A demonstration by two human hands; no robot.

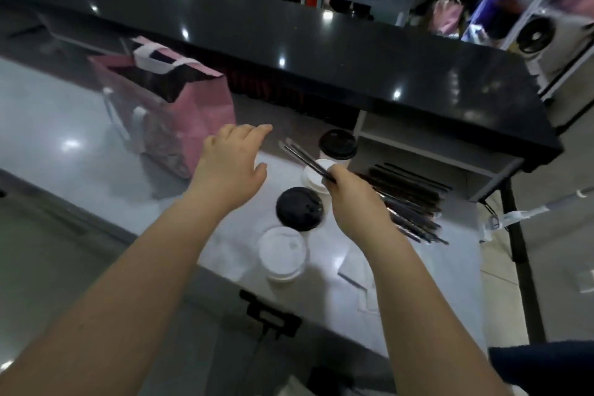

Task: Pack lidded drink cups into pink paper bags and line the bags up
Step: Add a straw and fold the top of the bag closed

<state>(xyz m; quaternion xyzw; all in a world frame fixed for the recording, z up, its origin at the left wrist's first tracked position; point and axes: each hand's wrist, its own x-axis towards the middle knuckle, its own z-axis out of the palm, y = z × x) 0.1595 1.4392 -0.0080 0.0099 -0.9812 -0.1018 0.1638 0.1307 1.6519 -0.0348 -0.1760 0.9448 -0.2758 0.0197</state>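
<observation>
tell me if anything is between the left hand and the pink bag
Nothing visible: the left hand hovers open close beside the pink bag, with only bare counter between them.

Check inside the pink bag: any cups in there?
The pink bag stands open, white handles up. Its mouth shows only a dark interior; the walls hide anything lower down. Four lidded cups stand outside on the counter.

pink bag (196, 112) upright, open | four lidded cups (299, 208) in row, right of it
</observation>
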